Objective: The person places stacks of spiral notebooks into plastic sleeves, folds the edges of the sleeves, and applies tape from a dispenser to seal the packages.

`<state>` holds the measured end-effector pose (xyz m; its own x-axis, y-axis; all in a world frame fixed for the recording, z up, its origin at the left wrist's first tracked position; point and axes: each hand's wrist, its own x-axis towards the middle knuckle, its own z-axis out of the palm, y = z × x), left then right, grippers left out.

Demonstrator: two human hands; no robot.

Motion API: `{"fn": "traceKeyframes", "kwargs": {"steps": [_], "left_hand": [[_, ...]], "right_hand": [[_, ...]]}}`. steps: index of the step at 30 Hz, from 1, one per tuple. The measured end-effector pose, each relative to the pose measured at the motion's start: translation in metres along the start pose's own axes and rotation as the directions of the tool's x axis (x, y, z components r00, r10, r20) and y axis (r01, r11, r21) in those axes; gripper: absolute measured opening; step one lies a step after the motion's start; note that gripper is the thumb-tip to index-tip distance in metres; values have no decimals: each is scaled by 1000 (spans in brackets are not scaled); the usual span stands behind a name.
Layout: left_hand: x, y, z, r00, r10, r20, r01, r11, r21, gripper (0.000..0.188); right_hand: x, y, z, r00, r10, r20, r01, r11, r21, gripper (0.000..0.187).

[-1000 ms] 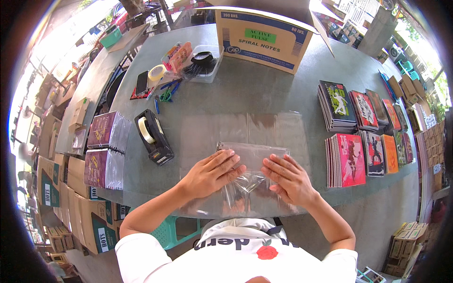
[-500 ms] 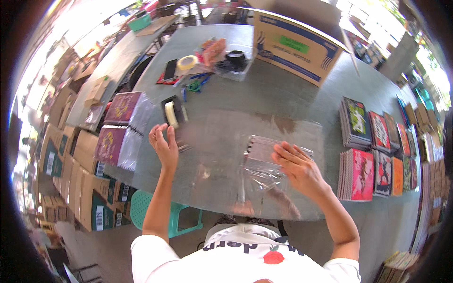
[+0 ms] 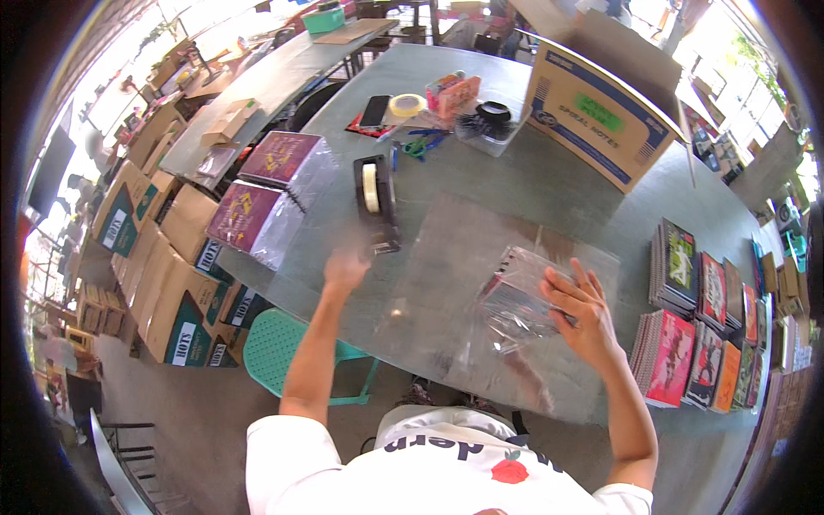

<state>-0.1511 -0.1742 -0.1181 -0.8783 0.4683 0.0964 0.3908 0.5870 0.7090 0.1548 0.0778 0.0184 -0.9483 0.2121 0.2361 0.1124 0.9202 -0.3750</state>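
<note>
In front of me lies a spiral notebook in a clear plastic sleeve (image 3: 519, 296), with loose, wrinkled plastic at its near side. My right hand (image 3: 585, 319) is at its right edge, palm down, fingers stretched and apart; whether they touch the plastic is hard to tell. Beneath the notebook a clear sheet (image 3: 438, 257) covers part of the table. My left hand (image 3: 347, 269) is smeared by motion at the near end of a black tape dispenser (image 3: 390, 219) holding a pale roll. Its fingers cannot be made out.
Stacks of maroon notebooks in plastic (image 3: 249, 215) stand left. Colourful spiral notebooks (image 3: 669, 356) are stacked right. A large carton (image 3: 592, 120) is at the back, near a clear tub (image 3: 487, 137), scissors (image 3: 415, 149) and a tape roll (image 3: 407, 105). A green stool (image 3: 279, 348) stands below the table's left edge.
My left hand has moved down to the tape dispenser's near end. My right hand's fingers have lifted and spread a little at the notebook. The view has shifted, moving the scene rightward.
</note>
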Motion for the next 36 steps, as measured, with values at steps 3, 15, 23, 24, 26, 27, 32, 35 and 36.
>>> {"fn": "traceKeyframes", "kwargs": {"steps": [3, 15, 23, 24, 26, 27, 32, 35, 36], "left_hand": [[-18, 50, 2, 965, 231, 125, -210, 964, -163, 19], [-119, 191, 114, 976, 214, -31, -204, 867, -454, 23], [-184, 187, 167, 792, 470, 389, -168, 781, -602, 19], [-190, 205, 181, 609, 437, 662, 116, 777, -619, 21], [-207, 228, 208, 266, 435, 861, 650, 579, -493, 27], [-209, 228, 224, 220, 469, 856, 843, 351, -409, 31], [-133, 143, 210, 654, 550, 520, 327, 414, -850, 43], [-91, 119, 161, 798, 381, 467, 177, 593, -786, 43], [-79, 113, 148, 827, 355, 437, 137, 626, -768, 44]], "right_hand": [[2, 8, 2, 1000, 7, 10, -7, 1000, 29, 47], [1, 7, -6, 996, -72, 50, 68, 995, 74, 48], [33, -7, 1, 998, -35, -56, 36, 999, 16, 73], [44, -17, 6, 1000, 18, 17, -17, 999, -29, 77], [61, -31, 14, 978, 136, 158, -117, 985, -123, 87], [59, -32, 8, 984, 144, 101, -138, 988, -71, 87], [-7, 16, -59, 970, 225, -86, -161, 869, 468, 88], [-37, 45, -26, 964, 211, -162, -113, 877, 468, 87], [-40, 44, -8, 963, 196, -186, -97, 894, 437, 87]]}}
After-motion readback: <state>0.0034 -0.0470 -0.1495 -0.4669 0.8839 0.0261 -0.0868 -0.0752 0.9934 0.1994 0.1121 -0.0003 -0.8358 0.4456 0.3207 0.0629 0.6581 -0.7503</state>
